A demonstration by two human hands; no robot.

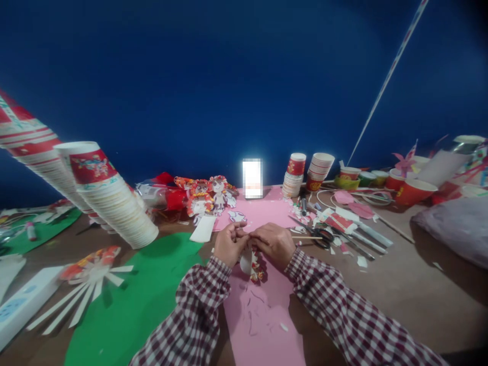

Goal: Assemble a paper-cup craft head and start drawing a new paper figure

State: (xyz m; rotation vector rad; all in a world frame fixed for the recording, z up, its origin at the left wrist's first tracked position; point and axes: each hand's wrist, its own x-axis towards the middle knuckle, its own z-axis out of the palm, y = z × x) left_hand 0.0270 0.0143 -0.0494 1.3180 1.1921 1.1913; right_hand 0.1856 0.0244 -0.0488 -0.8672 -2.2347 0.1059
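Over a pink paper sheet [267, 325], my left hand [231, 244] and my right hand [275, 245] meet with fingertips pinched together. Below the fingers hangs a small paper-cup craft piece [254, 267], with a white rounded part and a red, orange and yellow patterned part. Both hands grip its upper edge, which the fingers hide. Just beyond them, a white paper cutout with dark outlines [237, 216] lies on the pink sheet. Several decorated paper figures [219, 195] stand behind and to the left. Black-handled scissors [323, 237] lie right of my right hand.
Tall stacks of paper cups [114, 203] lean at the left beside green paper [133, 300]. A cup cut into strips [93, 274] and a white power strip [26, 300] lie near. A lit phone [252, 179] stands at the back. At right sit red cups [417, 190] and a plastic bag [453, 229].
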